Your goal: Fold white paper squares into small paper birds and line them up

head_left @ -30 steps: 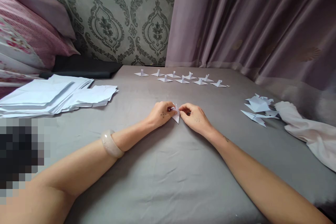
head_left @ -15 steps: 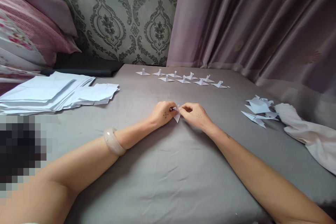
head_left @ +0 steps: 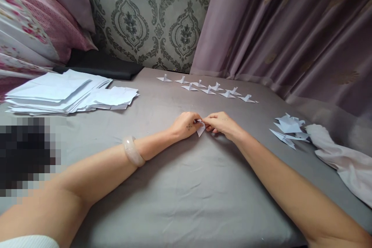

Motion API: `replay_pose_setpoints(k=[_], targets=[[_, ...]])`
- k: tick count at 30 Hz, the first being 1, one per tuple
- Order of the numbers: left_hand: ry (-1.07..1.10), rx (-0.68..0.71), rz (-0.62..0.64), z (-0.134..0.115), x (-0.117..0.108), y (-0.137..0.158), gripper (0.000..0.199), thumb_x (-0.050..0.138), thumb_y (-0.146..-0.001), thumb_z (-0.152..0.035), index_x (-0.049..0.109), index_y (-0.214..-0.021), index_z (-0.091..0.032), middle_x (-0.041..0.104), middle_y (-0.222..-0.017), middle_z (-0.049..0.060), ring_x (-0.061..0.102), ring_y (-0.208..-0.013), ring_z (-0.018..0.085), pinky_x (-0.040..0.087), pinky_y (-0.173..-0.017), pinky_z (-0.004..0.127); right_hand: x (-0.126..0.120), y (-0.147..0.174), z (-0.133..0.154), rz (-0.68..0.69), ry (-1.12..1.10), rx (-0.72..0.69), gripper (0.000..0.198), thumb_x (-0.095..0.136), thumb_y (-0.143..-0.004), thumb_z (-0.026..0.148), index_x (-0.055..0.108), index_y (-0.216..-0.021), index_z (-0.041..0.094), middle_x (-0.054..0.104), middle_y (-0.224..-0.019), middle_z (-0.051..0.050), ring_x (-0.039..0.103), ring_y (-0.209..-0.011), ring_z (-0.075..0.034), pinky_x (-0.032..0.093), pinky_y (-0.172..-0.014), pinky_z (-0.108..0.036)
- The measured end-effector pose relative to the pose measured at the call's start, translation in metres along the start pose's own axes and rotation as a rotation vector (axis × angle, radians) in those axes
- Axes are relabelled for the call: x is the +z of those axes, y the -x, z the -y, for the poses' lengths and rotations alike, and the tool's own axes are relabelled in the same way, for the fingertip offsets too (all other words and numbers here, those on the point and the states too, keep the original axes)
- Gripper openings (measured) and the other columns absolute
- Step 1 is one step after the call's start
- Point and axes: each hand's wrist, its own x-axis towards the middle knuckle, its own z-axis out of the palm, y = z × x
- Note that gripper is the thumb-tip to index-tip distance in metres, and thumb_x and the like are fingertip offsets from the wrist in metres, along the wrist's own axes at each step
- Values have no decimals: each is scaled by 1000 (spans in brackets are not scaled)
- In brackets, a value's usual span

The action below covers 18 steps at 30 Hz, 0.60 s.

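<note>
My left hand [head_left: 188, 125] pinches a small piece of folded white paper [head_left: 200, 130] just above the grey sheet, its pointed lower end showing under the fingers. On the other side, my right hand [head_left: 220, 124] has its thumb and forefinger closed at the paper's upper right edge. The fingertips hide most of the folds. Beyond the hands, several small folded paper birds [head_left: 208, 90] stand in two slanting rows with wings spread.
A stack of loose white paper [head_left: 58, 92] lies at the left, with a folded black cloth [head_left: 101, 68] behind it. Several larger folded paper pieces [head_left: 288, 124] and a pale cloth [head_left: 334, 143] lie at the right. Purple curtains [head_left: 255, 35] hang behind the grey sheet [head_left: 186, 193].
The view has shifted slightly. My right hand has turned so its fingers curl more beneath it; both hands stay at the folded paper.
</note>
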Motion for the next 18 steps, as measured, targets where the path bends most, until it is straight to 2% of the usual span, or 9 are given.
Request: replay_pose_setpoints(k=[3, 7, 18], targets=[[26, 7, 5, 1, -1, 0, 20, 55, -82, -26, 73, -86, -18, 68, -73, 2, 55, -64, 13, 40, -61, 22, -5, 3, 2, 84, -151, 60, 8, 67, -69, 21, 62, -67, 15, 60, -66, -1, 50, -54, -5, 35, -43, -14], [35, 28, 7, 2, -1, 0, 22, 55, -83, -29, 73, -85, -17, 69, -75, 3, 56, -66, 13, 41, -65, 22, -12, 2, 0, 143, -241, 123, 9, 72, -68, 19, 66, -72, 14, 61, -69, -2, 53, -58, -6, 41, -46, -14], [57, 15, -2, -3, -2, 1, 22, 56, -82, -30, 73, -88, -17, 68, -76, 2, 55, -68, 13, 40, -66, 23, -13, -4, -14, 136, -294, 90, 7, 73, -70, 18, 68, -70, 13, 63, -67, -2, 55, -58, -6, 42, -42, -12]])
